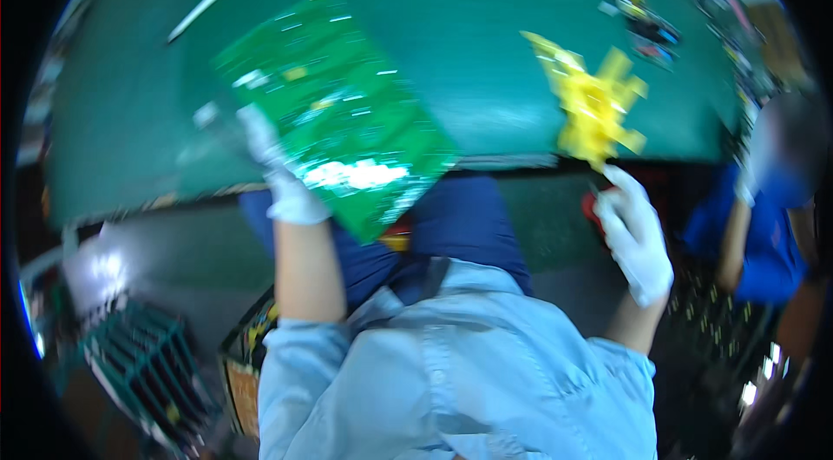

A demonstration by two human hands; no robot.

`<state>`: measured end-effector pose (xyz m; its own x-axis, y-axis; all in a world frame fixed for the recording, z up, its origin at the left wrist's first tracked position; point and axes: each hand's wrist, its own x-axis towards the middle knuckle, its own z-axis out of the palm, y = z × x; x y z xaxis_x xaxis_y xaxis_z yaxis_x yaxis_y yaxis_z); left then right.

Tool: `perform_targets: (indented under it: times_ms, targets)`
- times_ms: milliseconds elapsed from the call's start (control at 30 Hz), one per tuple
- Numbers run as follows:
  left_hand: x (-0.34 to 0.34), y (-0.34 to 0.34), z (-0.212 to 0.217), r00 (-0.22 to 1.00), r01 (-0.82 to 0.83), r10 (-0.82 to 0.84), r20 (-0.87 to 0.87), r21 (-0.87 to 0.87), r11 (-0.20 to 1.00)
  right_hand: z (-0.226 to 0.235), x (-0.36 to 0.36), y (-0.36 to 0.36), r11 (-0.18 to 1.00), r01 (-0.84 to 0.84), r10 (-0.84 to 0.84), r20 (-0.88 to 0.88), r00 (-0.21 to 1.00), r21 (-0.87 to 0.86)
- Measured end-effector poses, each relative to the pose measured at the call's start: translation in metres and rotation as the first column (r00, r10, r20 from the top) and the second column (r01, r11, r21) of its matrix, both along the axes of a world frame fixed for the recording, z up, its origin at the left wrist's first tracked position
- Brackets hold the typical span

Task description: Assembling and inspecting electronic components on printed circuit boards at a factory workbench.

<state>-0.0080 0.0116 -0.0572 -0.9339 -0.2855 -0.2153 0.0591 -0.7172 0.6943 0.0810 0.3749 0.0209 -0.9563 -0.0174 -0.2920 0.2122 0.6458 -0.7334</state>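
Note:
My left hand (282, 174), in a white glove, grips the left edge of a large, glossy green plastic sheet (347, 117). The sheet slants from the table down over my lap, with bright glare and small yellow patches on it. Its fingers are smeared by motion. My right hand (635, 239), also gloved, is closed at the table's front edge. From its fingertips a crumpled bunch of yellow plastic film (597, 108) spreads upward over the table. Part of a red thing (592, 210) with a dark tip shows beside that hand; the palm hides the rest.
The green table (434, 0) stretches across in front of me. A white strip (198, 13) lies at its far left, a dark cluster of small items (646, 26) at its right. Another person in blue (751, 243) sits on the right. A green crate (152, 364) stands lower left.

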Motion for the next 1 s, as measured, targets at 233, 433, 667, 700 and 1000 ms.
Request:
perform_targets:
  times_ms: [233,433,667,700,1000]
  targets:
    - [-0.002,0.005,-0.020,0.991,0.124,-0.121,-0.054,0.063,0.990,-0.041,-0.062,-0.130,0.903,-0.429,0.349,-0.634,0.690,0.030]
    - [-0.003,0.008,-0.014,0.985,0.166,-0.168,-0.046,-0.031,0.986,-0.042,-0.103,-0.183,0.853,-0.480,0.479,-0.674,0.562,0.206]
    - [-0.005,0.006,-0.019,0.991,0.133,-0.133,0.021,0.028,0.991,-0.048,-0.109,-0.189,0.851,-0.460,0.499,-0.664,0.557,0.253]
    - [-0.005,0.004,-0.024,0.991,0.133,-0.133,0.023,0.030,0.991,-0.047,-0.109,-0.190,0.851,-0.460,0.500,-0.663,0.558,0.254]
    - [-0.004,0.005,-0.025,0.954,0.291,-0.239,-0.178,0.372,0.882,-0.032,-0.110,-0.196,0.802,-0.502,0.597,-0.484,0.640,0.325]
